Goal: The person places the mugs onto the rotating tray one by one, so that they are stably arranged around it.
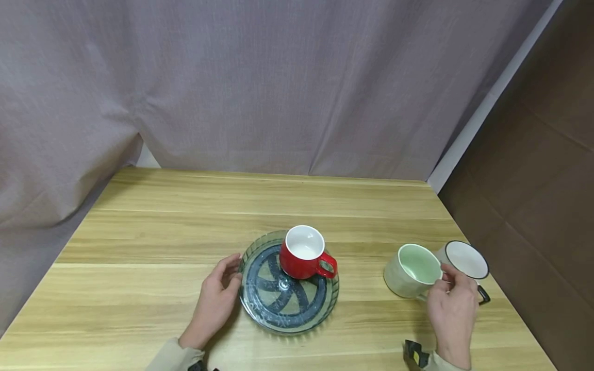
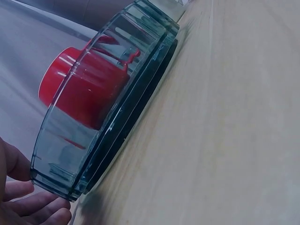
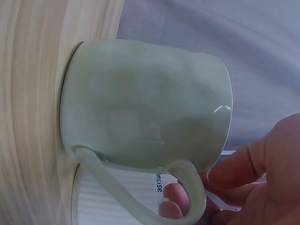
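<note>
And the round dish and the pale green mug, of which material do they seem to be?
Round dish: probably glass, smooth and tinted; the red mug shows through its wall, though plastic is possible.
Pale green mug: likely glazed ceramic; its mottled surface carries bright highlights.

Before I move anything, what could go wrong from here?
Two risks. The green mug in the right hand stands close beside the dark-rimmed white mug, so a sideways lift might knock them together. And the red mug sits off-centre in the glass dish, with the left hand at its rim; a shove or tilt there could make the mug slide.
</note>
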Available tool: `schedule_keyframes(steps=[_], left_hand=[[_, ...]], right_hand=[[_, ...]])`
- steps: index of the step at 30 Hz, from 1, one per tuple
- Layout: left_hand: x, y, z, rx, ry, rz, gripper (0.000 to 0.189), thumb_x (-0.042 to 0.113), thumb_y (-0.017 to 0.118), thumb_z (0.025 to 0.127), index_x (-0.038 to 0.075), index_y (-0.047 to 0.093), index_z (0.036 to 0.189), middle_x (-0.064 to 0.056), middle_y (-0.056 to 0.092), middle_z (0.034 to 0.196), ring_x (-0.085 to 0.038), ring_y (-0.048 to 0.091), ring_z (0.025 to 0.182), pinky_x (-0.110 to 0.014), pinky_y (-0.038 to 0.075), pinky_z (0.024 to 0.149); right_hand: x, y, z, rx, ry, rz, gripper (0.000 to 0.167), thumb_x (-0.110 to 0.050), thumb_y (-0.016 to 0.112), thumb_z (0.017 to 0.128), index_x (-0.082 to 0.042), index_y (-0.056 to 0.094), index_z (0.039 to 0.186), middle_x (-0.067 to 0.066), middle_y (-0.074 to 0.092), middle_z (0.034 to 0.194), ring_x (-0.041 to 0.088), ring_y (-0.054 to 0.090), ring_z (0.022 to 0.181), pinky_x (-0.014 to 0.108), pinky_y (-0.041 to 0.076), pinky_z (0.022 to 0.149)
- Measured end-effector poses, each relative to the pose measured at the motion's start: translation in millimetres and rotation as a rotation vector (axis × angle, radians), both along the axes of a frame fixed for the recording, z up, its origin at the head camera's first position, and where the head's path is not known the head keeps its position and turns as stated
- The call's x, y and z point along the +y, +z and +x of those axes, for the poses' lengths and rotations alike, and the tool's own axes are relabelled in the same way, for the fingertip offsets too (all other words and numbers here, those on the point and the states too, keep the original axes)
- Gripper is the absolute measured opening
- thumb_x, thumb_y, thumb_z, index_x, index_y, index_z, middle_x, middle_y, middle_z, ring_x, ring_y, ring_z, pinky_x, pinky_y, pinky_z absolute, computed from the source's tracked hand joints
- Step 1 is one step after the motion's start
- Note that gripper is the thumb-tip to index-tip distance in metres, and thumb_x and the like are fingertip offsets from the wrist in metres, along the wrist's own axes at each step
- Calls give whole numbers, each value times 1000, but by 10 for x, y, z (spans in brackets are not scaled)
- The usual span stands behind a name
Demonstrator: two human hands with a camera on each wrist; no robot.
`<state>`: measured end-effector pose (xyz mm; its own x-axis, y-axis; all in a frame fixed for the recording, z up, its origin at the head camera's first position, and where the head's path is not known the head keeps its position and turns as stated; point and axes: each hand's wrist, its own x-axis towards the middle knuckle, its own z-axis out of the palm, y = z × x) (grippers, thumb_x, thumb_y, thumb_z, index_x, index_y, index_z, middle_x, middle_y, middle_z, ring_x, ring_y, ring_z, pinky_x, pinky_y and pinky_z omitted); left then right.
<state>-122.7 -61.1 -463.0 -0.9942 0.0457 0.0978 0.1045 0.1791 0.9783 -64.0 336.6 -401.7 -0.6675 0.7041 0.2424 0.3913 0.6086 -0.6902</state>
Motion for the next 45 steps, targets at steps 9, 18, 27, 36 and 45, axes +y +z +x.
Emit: schedule_keyframes(steps=[9,18,27,36,45], left_hand=[[-1,-20,-17,10,19,-41,43,-6,56,90,0,53,132,-15,62,116,-25,60,107,-34,50,97],[5,-17,-21,8,22,-60,42,-4,55,91,0,53,132,-14,62,115,-25,60,107,-36,50,98],[-4,-2,-13,-10,11,-42,39,1,55,94,1,53,132,-16,60,126,-28,58,115,-41,46,104],[-2,-4,-40,-1,-7,-10,39,0,54,94,-1,52,133,-18,57,131,-30,55,121,-39,43,106],[-2,-16,-46,-8,5,-21,40,0,55,93,0,52,133,-16,59,126,-28,57,116,-38,46,104]], right_hand=[[-3,-7,7,25,12,7,43,-2,34,90,8,55,127,23,49,112,40,42,109,53,34,88],[-2,-16,-6,18,24,7,44,-2,34,90,8,54,128,23,48,113,39,42,109,52,34,87],[-3,-19,-21,-6,24,-6,45,-1,34,90,7,52,130,23,47,116,39,40,111,53,34,88],[2,-16,-56,-26,26,-20,47,-1,33,90,7,49,133,23,45,120,38,40,112,54,34,89],[-4,-33,-60,-5,40,-2,48,2,31,88,8,50,131,23,45,118,38,40,110,53,34,88]])
